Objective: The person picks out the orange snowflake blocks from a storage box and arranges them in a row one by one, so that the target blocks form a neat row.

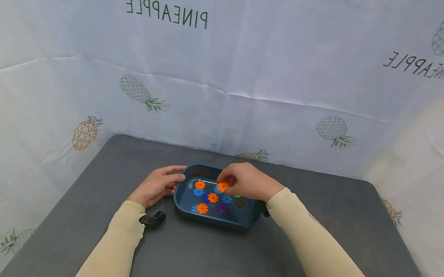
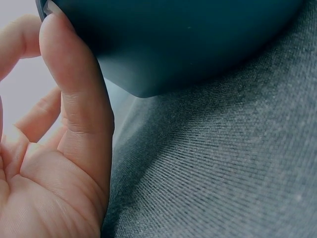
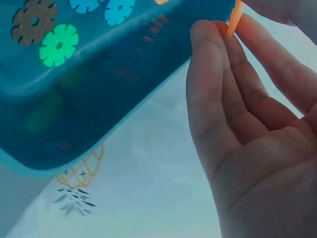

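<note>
A dark blue-green tray (image 1: 211,220) stands on the table with several notched plastic discs lying in it. At its left end my left hand (image 1: 153,186) grips the rim; in the left wrist view the thumb (image 2: 74,84) meets the edge of the tray (image 2: 188,44). Above the discs, my right hand (image 1: 253,182) pinches an orange notched disc (image 1: 223,186) between thumb and fingers. That disc (image 3: 235,19) appears edge-on in the right wrist view. Beneath and around it lie orange (image 1: 213,198), blue (image 1: 198,193), purple (image 1: 223,209), brown (image 3: 34,21) and green (image 3: 59,45) discs.
The tray is on a grey table (image 1: 202,261), towards its far edge. A pale curtain (image 1: 224,124) printed with pineapples hangs behind and at both sides. A black band (image 1: 153,219) is around the left wrist.
</note>
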Motion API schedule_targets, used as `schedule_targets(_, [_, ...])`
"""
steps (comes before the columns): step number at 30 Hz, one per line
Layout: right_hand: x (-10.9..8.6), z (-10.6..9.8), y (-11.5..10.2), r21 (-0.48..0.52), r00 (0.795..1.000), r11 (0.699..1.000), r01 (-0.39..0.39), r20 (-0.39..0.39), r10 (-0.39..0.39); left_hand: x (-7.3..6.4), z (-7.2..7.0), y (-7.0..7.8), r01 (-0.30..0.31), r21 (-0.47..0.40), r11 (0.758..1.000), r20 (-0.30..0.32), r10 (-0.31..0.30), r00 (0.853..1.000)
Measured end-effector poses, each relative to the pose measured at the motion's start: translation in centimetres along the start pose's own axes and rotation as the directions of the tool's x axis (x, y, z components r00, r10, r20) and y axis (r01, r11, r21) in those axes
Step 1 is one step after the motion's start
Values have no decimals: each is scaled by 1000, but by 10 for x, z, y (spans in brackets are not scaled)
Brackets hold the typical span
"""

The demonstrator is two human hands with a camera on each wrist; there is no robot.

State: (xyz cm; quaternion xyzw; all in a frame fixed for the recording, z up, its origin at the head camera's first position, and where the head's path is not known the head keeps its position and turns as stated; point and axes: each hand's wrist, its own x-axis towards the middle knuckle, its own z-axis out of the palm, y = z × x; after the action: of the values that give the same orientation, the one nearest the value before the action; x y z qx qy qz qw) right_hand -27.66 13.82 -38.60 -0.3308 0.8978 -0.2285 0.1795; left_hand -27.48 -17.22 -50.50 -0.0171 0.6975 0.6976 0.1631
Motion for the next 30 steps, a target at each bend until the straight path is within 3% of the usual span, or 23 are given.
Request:
schedule_targets(7, [-20,5,25,200,994,980,5,-112,17,0,2,-2,-7,10,1000,11,7,1000])
schedule_targets(14, [-49,10,55,420,973,907,-12,-202,107,0,3,-3,-9,0,1000,16,9,1000])
schedule_targets(20, [-82,16,92,519,920,852,-65,-300,253,1,2,-5,-9,2,1000,24,8,1000])
schedule_targets(27, [-117,32,135,490,837,849,-200,-365,408,1,2,-5,-3,10,1000,17,2,1000])
schedule_targets(30, [-127,38,148,479,815,847,-231,-380,437,1,3,-5,2,6,1000,17,-2,1000])
